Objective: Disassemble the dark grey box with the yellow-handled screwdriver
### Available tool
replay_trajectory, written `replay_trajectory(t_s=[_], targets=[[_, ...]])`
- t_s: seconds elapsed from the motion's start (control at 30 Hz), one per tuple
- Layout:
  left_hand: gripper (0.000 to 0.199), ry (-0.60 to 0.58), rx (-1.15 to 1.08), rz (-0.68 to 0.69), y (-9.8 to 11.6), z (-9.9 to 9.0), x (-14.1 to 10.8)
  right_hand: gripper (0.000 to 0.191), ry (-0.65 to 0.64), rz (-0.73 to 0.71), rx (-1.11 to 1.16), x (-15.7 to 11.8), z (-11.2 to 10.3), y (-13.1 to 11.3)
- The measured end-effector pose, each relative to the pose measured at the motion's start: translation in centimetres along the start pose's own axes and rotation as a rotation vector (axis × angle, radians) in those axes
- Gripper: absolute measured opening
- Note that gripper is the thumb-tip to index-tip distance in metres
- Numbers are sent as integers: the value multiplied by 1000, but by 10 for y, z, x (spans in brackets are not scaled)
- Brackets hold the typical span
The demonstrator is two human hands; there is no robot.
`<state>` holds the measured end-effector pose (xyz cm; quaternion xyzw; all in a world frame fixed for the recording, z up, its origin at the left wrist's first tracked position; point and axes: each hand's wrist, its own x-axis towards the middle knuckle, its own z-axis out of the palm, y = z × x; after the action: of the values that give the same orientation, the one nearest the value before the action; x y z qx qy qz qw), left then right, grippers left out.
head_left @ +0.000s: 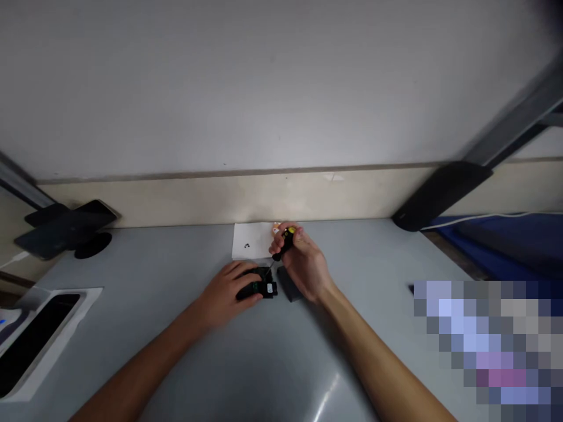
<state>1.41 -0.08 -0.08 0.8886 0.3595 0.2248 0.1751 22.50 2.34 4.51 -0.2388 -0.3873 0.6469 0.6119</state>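
My left hand (pixel 231 293) grips a small black device (pixel 266 288) with a white label, steadying it on the grey table. In my right hand (pixel 303 264) is a black and yellow screwdriver (pixel 285 240), its shaft angled down to the left with the tip at the device. A dark flat piece (pixel 289 285) lies under the edge of my right hand. Behind them, several tiny black bits rest on a white sheet of paper (pixel 253 240), its right end partly covered by my right fingers.
A phone on a round stand (pixel 93 245) is at the back left. A black phone-like slab (pixel 39 334) lies on white at the left edge. A black cylinder (pixel 433 196) stands back right. The wall (pixel 264 202) borders the table (pixel 176 381).
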Motion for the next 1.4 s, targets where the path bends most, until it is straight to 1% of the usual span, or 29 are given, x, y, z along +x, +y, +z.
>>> replay_trajectory(t_s=[0.07,0.17,0.23,0.33,0.4,0.47,0.5,0.63,0.7,0.77,0.87,0.93,1.03,1.1,1.17,1.3,1.4], targets=[[26,12,3,2,0,1,0,23,12,-15,59,0,1,3],[25,13,12,-4,0,2,0,18,-17,-25,77,-2,4,5],[25,8,15,-6,0,2,1,17,-44,-26,37,-3,5,3],[25,2,19,-6,0,1,1,12,-61,-33,-104,-3,2,-6],[25,-9,21,-6,0,0,1,11,-101,-8,-172,-3,0,-11],[27,-16,24,-8,0,0,1,14,-130,28,-142,-2,-1,-13],[27,-16,25,-9,0,1,1,16,-125,36,-96,-1,-1,-12],[27,4,25,-10,-1,2,0,24,-30,-3,95,-1,3,-2],[26,6,23,-6,0,1,1,18,-17,-5,122,-2,5,2],[26,6,26,-6,1,1,1,11,-25,-13,95,-3,4,2],[25,2,35,-2,1,0,1,9,-45,-37,-31,-2,2,-1],[25,3,38,9,0,1,0,13,-59,-18,-88,-1,-1,-3],[25,5,30,13,-2,2,0,20,-42,12,-13,1,-2,-2],[25,-3,28,1,-3,3,0,22,3,-9,88,0,-1,1],[24,-5,31,-3,-3,2,1,21,27,-28,139,-2,2,3],[22,4,16,9,-3,1,1,16,16,-52,88,-7,10,5],[21,6,-5,-12,-2,1,1,15,19,-90,47,-9,15,5]])
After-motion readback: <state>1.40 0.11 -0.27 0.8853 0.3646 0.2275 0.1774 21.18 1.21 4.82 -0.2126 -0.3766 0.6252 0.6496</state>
